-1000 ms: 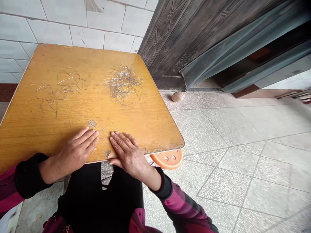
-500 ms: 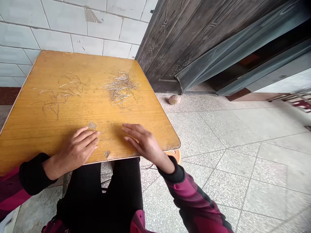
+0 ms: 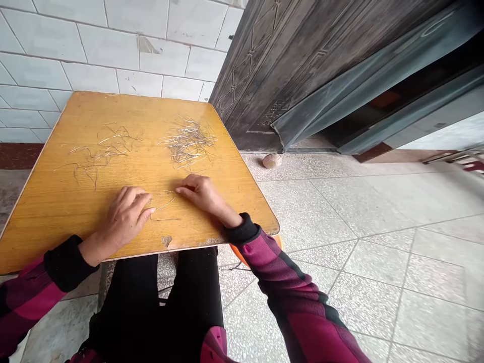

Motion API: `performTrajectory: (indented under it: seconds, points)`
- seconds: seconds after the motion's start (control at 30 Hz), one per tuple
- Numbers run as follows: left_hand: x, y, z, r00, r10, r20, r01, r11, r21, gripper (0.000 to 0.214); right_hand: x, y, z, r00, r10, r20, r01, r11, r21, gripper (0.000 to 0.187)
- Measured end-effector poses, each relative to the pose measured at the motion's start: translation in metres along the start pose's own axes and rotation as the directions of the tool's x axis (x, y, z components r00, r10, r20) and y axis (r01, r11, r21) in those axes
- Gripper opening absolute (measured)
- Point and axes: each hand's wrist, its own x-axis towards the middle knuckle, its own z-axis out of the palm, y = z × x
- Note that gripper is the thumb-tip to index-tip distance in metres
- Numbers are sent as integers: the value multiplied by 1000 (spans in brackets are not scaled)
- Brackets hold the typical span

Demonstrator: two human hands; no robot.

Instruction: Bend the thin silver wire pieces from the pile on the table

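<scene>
A thin wire [image 3: 165, 205] lies on the wooden table [image 3: 212, 222] between my hands, bent into a zigzag with a turn at each side. My left hand [image 3: 126, 212] rests on the tabletop, its thumb and fingers pressed together at the wire's left bend. With thumb and forefinger, my right hand [image 3: 198, 191] pinches the wire's right bend. The exact contact under the fingertips is hidden. Farther back on the left are several loose bent wires [image 3: 109, 149], spread apart. A dense pile of straighter wires [image 3: 191, 142] lies beyond my right hand.
White wall tiles [image 3: 109, 50] stand behind the table. To the right are a dark carved door [image 3: 260, 75], a grey curtain [image 3: 321, 96] and a ball [image 3: 272, 161] on the tiled floor [image 3: 321, 201]. Part of an orange stool [image 3: 278, 241] shows under the table's right corner.
My right hand has moved left and forward and closed on the wire's right end. The left hand's thumb now sits at the wire, which shows an added bend. The view has tilted slightly.
</scene>
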Motion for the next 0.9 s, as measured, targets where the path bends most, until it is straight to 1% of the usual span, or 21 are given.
performTrajectory:
  seconds: [0.13,0.2,0.27,0.33,0.4,0.5,0.57,0.67,0.83,0.9]
  points:
    - [-2,2,2,999,-23,26,25,999,-47,3,5,-5,3,994,47,97,-49,999,19,7]
    - [-2,2,3,998,-30,48,33,997,-66,7,7,-7,5,992,69,103,-77,994,77,8]
    - [-1,3,3,996,-50,68,56,994,-99,9,7,-7,6,988,116,105,-136,970,200,11]
    - [0,3,3,992,-80,94,93,984,-152,11,6,-6,6,976,164,143,-207,902,378,16]
    - [0,3,2,987,-106,125,131,967,-217,14,4,-6,5,963,194,185,-264,803,534,21]
    - [1,1,1,979,-121,164,168,936,-310,15,2,-7,3,951,227,212,-310,680,664,27]
    - [1,0,1,977,-122,173,179,915,-362,16,2,-8,0,940,247,235,-339,614,713,29]
    - [0,-1,2,977,-131,170,190,893,-408,17,4,-8,-2,916,269,299,-399,512,761,30]
    - [0,1,3,981,-130,145,180,890,-420,19,6,-5,-1,864,294,408,-492,325,808,24]
    - [-1,2,2,983,-124,133,169,894,-416,19,7,-4,-1,843,301,445,-524,278,805,23]
